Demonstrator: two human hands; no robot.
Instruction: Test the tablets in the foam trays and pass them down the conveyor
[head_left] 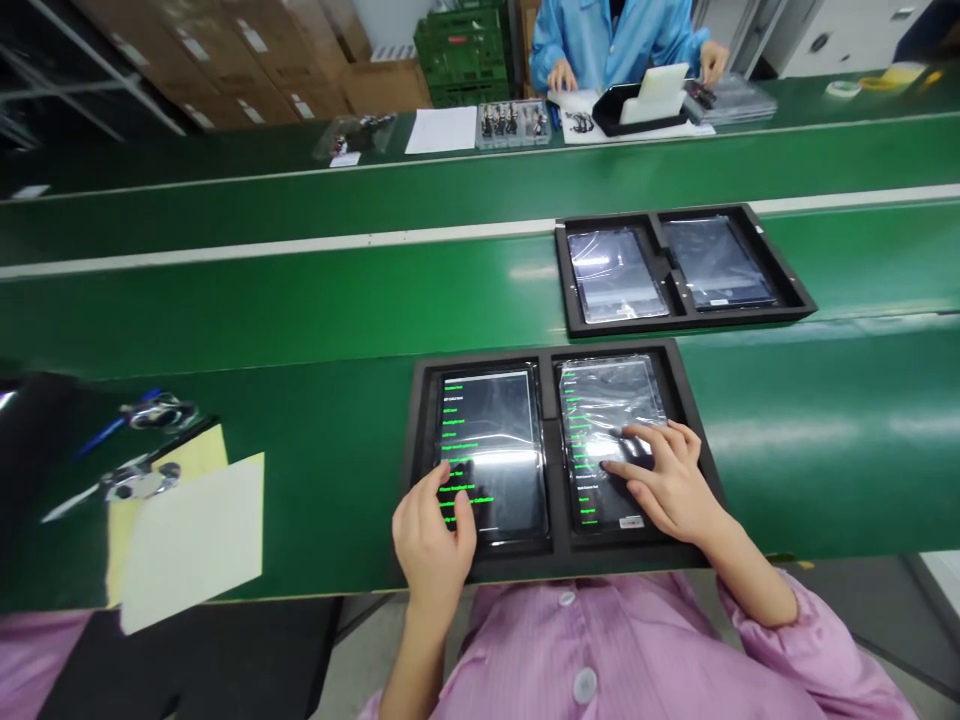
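A black two-slot tray (553, 385) lies on the green belt right in front of me. Its left slot holds a tablet (495, 440) showing green menu text. The right slot holds a second tablet (607, 410), film-covered, also lit with green text. My left hand (431, 535) rests on the left tablet's lower left corner, its forefinger on the screen and the other fingers curled. My right hand (667, 480) lies on the right tablet with fingers spread, fingertips touching the screen. Neither hand holds anything.
A second black tray (679, 318) with two dark film-wrapped tablets sits farther back on the right. White and yellow sheets (191, 535) and small tools lie at my left. Across the belt a person in a blue coat (615, 40) works near trays of small parts (514, 122).
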